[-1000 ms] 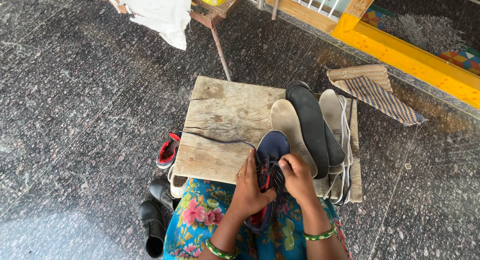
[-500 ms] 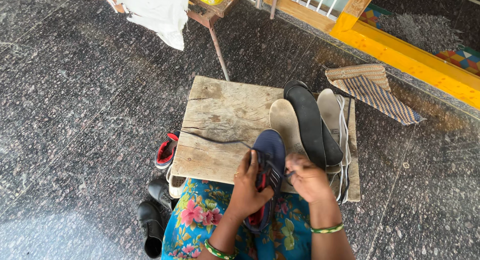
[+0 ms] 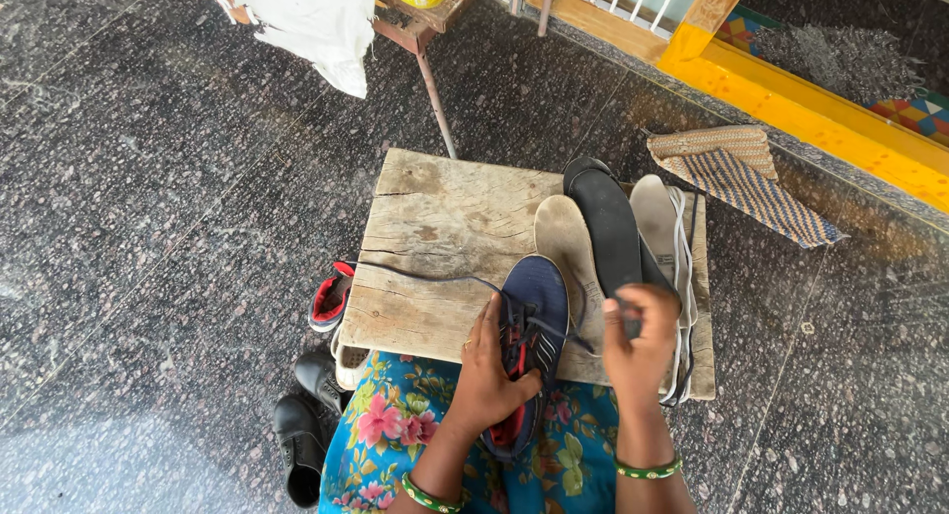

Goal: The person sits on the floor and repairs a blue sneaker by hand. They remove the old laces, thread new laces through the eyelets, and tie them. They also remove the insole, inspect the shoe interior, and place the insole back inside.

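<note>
Black leather shoes [image 3: 301, 430] lie on the speckled stone floor [image 3: 148, 227] at the near left, just beside your knee, and a red and black shoe [image 3: 331, 297] rests against the left edge of the wooden board [image 3: 435, 237]. Beyond them, at the far side, a white cloth [image 3: 311, 20] hangs over a wooden stand [image 3: 420, 25].

The board lies flat in front of you, cracked and weathered, its near edge touching your floral dress [image 3: 386, 440]. A dark lace [image 3: 425, 275] trails across the board from its left edge to the blue shoe [image 3: 534, 311], which sits with its toe on the board and its heel down in your lap.

Your left hand [image 3: 489, 376] grips the near part of the blue shoe from the left, fingers curled around its side and thumb pressed against the upper beside the red lining. A green bangle [image 3: 430, 496] circles that wrist.

Just right of the blue shoe, a pale insole [image 3: 568, 242] lies on the board, and next to it a black sole [image 3: 608, 227] overlaps a second pale insole [image 3: 657, 217]. White laces [image 3: 682, 277] run along the right edge of the board.

Your right hand [image 3: 643, 341] hovers over the black sole, fingers bunched together and pinching the other end of the dark lace, pulled taut from the shoe's eyelets.

Farther right, a folded woven mat [image 3: 741, 173] lies on the floor near a yellow step [image 3: 801, 104].
</note>
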